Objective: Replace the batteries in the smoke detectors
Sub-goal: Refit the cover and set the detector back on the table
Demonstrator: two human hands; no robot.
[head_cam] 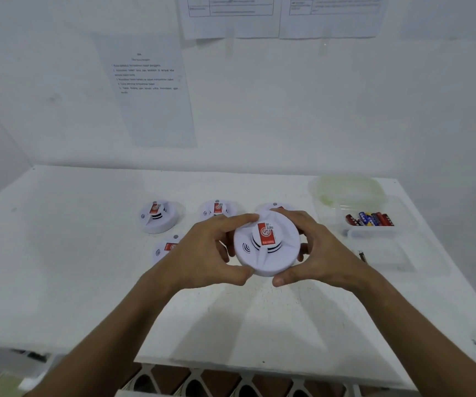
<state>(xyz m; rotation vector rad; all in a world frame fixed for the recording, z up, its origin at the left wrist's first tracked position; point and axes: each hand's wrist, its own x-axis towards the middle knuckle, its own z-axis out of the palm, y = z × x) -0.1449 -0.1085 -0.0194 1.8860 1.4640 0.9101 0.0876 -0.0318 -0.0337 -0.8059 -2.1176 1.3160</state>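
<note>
A round white smoke detector with a red label is held above the white table, face up. My left hand grips its left rim with thumb and curled fingers. My right hand grips its right rim, thumb at the near edge. Other detectors lie on the table: one at the far left, one in the middle, one partly hidden behind the held unit, and one partly hidden under my left hand.
A clear plastic box at the right holds several red and blue batteries. Behind it stands a clear lidded container. A single battery lies by the right wrist. Paper sheets hang on the wall. The table's near edge is close.
</note>
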